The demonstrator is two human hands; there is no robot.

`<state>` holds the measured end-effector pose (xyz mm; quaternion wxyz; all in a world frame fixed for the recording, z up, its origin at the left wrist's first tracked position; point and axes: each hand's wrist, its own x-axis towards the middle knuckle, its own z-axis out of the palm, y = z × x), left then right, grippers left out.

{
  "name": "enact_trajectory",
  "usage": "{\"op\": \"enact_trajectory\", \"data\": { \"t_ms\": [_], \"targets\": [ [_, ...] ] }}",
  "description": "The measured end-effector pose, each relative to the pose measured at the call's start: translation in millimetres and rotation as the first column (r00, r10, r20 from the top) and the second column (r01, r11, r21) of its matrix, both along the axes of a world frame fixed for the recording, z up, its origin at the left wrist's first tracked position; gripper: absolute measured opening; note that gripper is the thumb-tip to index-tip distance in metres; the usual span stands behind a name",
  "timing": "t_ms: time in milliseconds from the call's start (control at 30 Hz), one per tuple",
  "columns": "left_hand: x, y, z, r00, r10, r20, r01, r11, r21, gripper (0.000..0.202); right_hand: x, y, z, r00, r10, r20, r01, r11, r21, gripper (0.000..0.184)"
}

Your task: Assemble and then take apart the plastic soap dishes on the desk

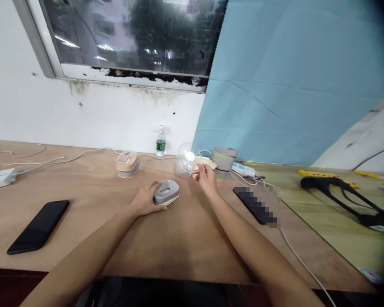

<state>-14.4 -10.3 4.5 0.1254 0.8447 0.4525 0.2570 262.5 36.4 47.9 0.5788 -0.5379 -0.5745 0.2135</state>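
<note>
My left hand (145, 201) cups the gray box (166, 192): light, stiff, grip its sides. Right hand (206, 179) pinches beside the clear cup (184, 160): fragile, grip unclear.

My left hand (145, 200) cups a grey-and-cream oval soap box (167, 191) on a plywood desk (182, 243). My right hand (206, 179) is raised just beside a clear plastic cup (184, 161), its fingers (200, 169) pinched on something too blurred to identify. Behind them stand a peach-and-grey oval box (127, 164), a water bottle (160, 143) and a stack of grey-green cups (224, 162). A black smartphone (38, 227) lies to my left, and a second phone (251, 205), partly pixelated, lies to my right. A white power strip (0, 178) sits at the far left.
</note>
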Motion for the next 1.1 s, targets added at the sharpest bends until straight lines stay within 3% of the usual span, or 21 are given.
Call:
{"op": "enact_trajectory", "data": {
  "t_ms": [67, 167, 367, 500, 633, 700, 767, 833, 900, 1000, 1100],
  "targets": [
    [1, -1, 0.1, 0.999, -0.019, -0.03, 0.02, 1.0, 0.015, 0.098, -2, 20, 20.2, 0.989, 0.019, -0.149, -0.033, 0.995, -0.091, 0.037],
    [2, -2, 0.0, 0.999, -0.024, -0.044, 0.026, 0.999, 0.036, 0.088, -3, 48, 40.1, 0.98, -0.007, -0.201, -0.044, 0.969, -0.245, 0.035],
    [-4, 1, -2.2, 0.998, 0.032, -0.052, -0.029, 0.998, 0.053, 0.079, 0, 78, 41.2, 0.995, -0.1, -0.012, 0.086, 0.911, -0.404, 0.041],
    [-9, 4, -3.0, 0.998, 0.055, -0.041, -0.053, 0.998, 0.042, 0.08, -3, 77, 40.8, 0.953, -0.158, 0.258, 0.235, 0.923, -0.304, 0.044],
    [-11, 6, -2.3, 0.998, 0.038, -0.05, -0.036, 0.998, 0.045, 0.079, -13, 64, 43.3, 0.748, -0.265, 0.608, 0.371, 0.927, -0.052, 0.037],
    [-11, 6, -2.0, 0.999, 0.028, -0.044, -0.026, 0.999, 0.045, 0.078, -19, 56, 44.1, 0.643, -0.271, 0.717, 0.31, 0.947, 0.08, 0.031],
    [-11, 6, -1.9, 0.999, 0.023, -0.034, -0.021, 0.999, 0.041, 0.078, -24, 50, 45.4, 0.557, -0.226, 0.799, 0.136, 0.974, 0.181, 0.027],
    [-11, 6, -2.0, 0.999, 0.025, -0.03, -0.024, 0.999, 0.038, 0.077, -27, 49, 47.4, 0.482, -0.171, 0.859, -0.068, 0.971, 0.231, 0.029],
    [-11, 6, -1.8, 0.999, 0.027, -0.034, -0.026, 0.999, 0.036, 0.078, -29, 51, 49.5, 0.439, -0.13, 0.889, -0.192, 0.953, 0.234, 0.033],
    [-11, 5, -0.6, 0.999, 0.026, -0.037, -0.025, 0.999, 0.03, 0.079, -35, 46, 47.4, 0.497, -0.117, 0.86, -0.223, 0.94, 0.257, 0.033],
    [-12, 5, 0.8, 0.999, 0.02, -0.028, -0.019, 0.999, 0.03, 0.08, -43, 21, 31.3, 0.61, -0.047, 0.791, -0.284, 0.919, 0.274, 0.032]
  ]
}}
